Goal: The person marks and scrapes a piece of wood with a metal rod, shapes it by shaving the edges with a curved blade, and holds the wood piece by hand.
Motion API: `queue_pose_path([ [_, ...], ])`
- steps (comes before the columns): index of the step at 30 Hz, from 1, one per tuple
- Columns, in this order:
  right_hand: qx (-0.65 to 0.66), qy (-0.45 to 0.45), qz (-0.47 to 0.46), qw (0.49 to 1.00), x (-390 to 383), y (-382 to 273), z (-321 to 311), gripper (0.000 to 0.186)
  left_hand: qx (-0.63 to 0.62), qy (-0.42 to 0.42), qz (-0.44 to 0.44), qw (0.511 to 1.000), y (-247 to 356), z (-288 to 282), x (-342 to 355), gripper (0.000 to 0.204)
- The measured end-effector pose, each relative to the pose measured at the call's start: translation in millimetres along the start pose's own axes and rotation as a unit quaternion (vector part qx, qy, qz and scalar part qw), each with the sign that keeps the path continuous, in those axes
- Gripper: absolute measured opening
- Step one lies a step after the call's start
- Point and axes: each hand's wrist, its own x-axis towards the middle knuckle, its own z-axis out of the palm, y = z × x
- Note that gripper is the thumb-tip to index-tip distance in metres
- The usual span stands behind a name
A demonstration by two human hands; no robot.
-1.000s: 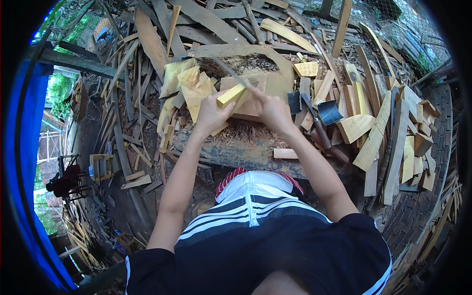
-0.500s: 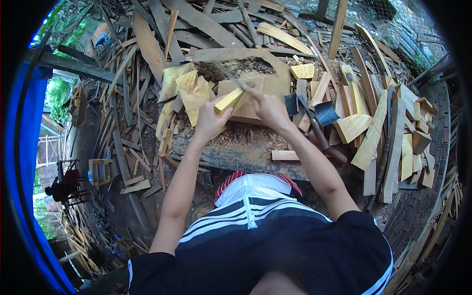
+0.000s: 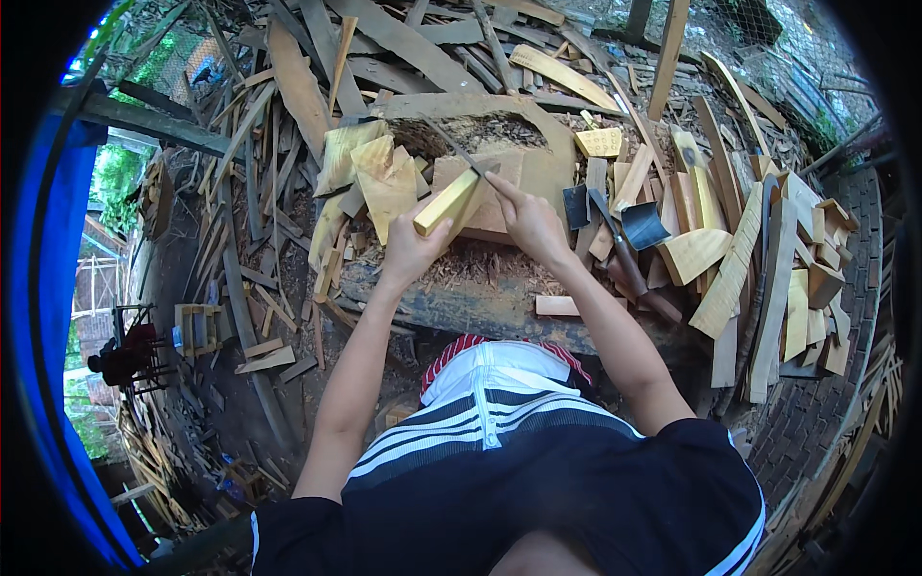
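We hold our left hand [image 3: 411,253] closed around a yellow rectangular wooden bar [image 3: 448,205] over a brown wooden block [image 3: 507,165]; our right hand [image 3: 531,228] grips a long, thin grey-bladed tool [image 3: 450,143] near the bar's far end.

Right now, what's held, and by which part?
Left hand: yellow wood piece, by its near end. Right hand: thin dark tool, by its near end.

Dark short-sleeved shirt [image 3: 615,490], white sleeve piping [image 3: 254,533] | black-and-white stripes [image 3: 547,404] across torso | pale placket [image 3: 488,389] (fastenings too small to make out) | red-and-white striped garment [image 3: 445,359] below | left hand [image 3: 411,252] and right hand [image 3: 533,223] bare
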Motion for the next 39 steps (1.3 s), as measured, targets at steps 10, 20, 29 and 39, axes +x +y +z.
queue_pose_path([
  [10,0.047,0.018,0.018,0.999,1,-1,8,0.036,0.002,-0.037,0.005,0.999,-2,0,1,0.044],
  [20,0.06,0.037,0.033,0.997,9,-1,16,0.036,0.003,-0.049,-0.003,0.999,-5,-7,5,0.042],
  [29,0.058,0.088,0.019,0.994,31,10,27,0.036,0.012,-0.037,0.016,0.999,-7,1,-3,0.042],
  [39,0.054,0.054,0.037,0.996,33,-1,27,0.038,-0.015,0.006,-0.002,1.0,-12,2,-5,0.041],
])
